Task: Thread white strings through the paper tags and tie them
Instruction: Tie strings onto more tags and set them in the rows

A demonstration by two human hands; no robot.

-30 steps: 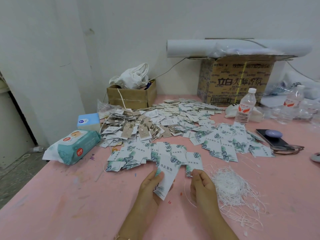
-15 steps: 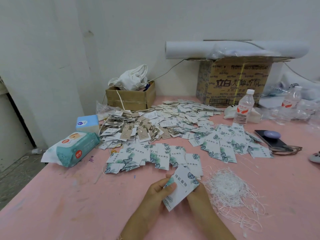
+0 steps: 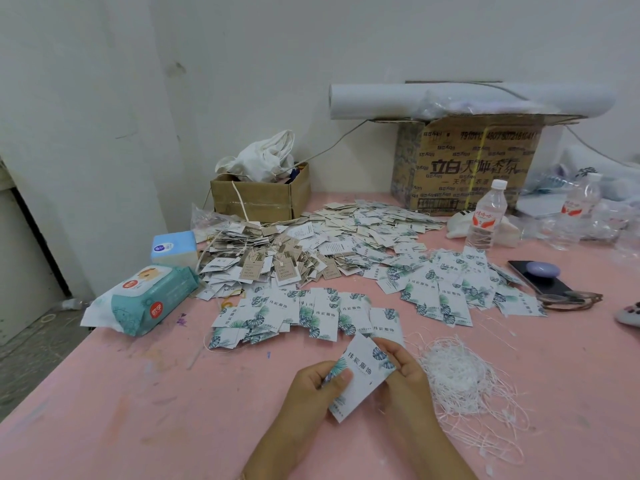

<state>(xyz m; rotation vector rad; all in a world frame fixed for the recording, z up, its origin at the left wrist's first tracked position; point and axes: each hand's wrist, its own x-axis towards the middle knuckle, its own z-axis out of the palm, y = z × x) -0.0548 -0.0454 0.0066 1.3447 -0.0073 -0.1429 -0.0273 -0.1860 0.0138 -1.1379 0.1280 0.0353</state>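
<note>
Both hands hold one white paper tag [image 3: 360, 375] with green leaf print, tilted above the pink table near its front edge. My left hand [image 3: 313, 393] pinches the tag's left side, thumb on top. My right hand [image 3: 403, 370] grips its upper right corner with curled fingers. A tangled heap of white strings [image 3: 457, 372] lies just right of my right hand. A row of loose leaf-print tags [image 3: 304, 313] lies beyond my hands. Whether a string runs through the held tag is not visible.
A large pile of tags [image 3: 311, 247] covers the table's middle. A wet-wipe pack [image 3: 145, 299] and tissue box [image 3: 173, 249] lie left. Two cardboard boxes [image 3: 256, 199] [image 3: 467, 168] stand at the back; water bottle [image 3: 486, 216], phone [image 3: 536, 275] and glasses [image 3: 568, 301] are at right.
The tag turned from hanging lengthwise in my left hand to lying face up between both hands. My right hand came in from the right and took its upper corner.
</note>
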